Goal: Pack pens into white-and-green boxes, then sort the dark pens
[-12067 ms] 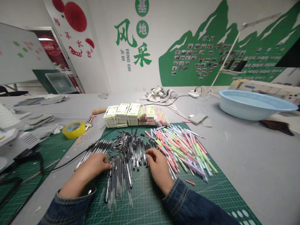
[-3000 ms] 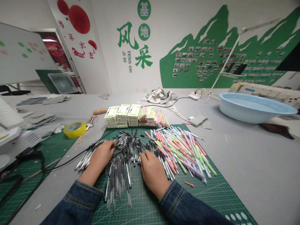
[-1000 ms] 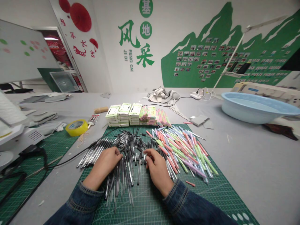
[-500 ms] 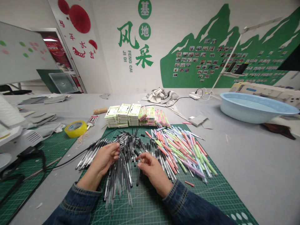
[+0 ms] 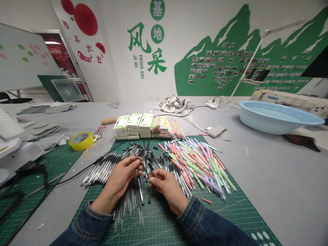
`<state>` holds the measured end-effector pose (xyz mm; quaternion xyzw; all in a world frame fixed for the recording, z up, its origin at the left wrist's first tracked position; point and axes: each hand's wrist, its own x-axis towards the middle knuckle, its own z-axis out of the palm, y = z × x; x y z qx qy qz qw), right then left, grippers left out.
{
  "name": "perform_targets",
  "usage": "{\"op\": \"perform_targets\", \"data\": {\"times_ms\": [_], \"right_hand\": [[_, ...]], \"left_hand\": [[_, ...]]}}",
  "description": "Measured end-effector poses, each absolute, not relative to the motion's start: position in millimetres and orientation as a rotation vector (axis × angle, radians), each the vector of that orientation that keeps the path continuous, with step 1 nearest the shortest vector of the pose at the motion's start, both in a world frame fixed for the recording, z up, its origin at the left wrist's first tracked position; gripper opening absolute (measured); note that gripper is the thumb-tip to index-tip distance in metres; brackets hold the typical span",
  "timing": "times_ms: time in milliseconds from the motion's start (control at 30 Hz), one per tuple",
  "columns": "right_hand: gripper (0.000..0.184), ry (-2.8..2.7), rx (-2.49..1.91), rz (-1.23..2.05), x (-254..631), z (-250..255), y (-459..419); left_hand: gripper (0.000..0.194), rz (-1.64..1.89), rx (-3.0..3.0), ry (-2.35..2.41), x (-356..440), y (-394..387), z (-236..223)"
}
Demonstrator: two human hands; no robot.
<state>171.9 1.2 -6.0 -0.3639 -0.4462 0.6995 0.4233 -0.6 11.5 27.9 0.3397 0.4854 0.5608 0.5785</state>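
My left hand (image 5: 123,179) is pinched on a thin dark pen part (image 5: 144,165), which slants down toward my right hand; its exact kind is too small to tell. My right hand (image 5: 167,188) has thumb and fingers closed on a black-ended pen (image 5: 150,166), mostly hidden by the fingers. The hands are close together but apart. Below and behind them lies a loose pile of clear and black pen parts (image 5: 135,196). To the right is a heap of pastel pens (image 5: 197,160) in pink, green, purple and blue.
A green cutting mat (image 5: 164,225) lies beneath everything. Stacked small boxes (image 5: 146,126) line its far edge. Yellow tape (image 5: 81,141) and a glue tube (image 5: 100,132) lie on the left, past a black cable (image 5: 77,175). A blue basin (image 5: 276,119) stands at the right.
My left hand has moved right, closer to my right hand, with a thin dark pen part now showing at its fingertips. My right hand has barely moved.
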Motion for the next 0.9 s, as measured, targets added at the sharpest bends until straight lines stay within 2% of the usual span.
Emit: {"op": "perform_targets", "data": {"times_ms": [267,433,900], "right_hand": [[0.022,-1.154,-0.857,1.699,172,-10,3],[0.021,-1.163,-0.841,1.715,172,-9,3],[0.020,-1.236,-0.891,1.673,173,-7,2]], "left_hand": [[0.012,1.686,0.703,1.037,-23,18,35],[0.006,1.731,0.656,1.024,-27,20,34],[0.017,1.702,0.831,1.135,-32,19,37]]}}
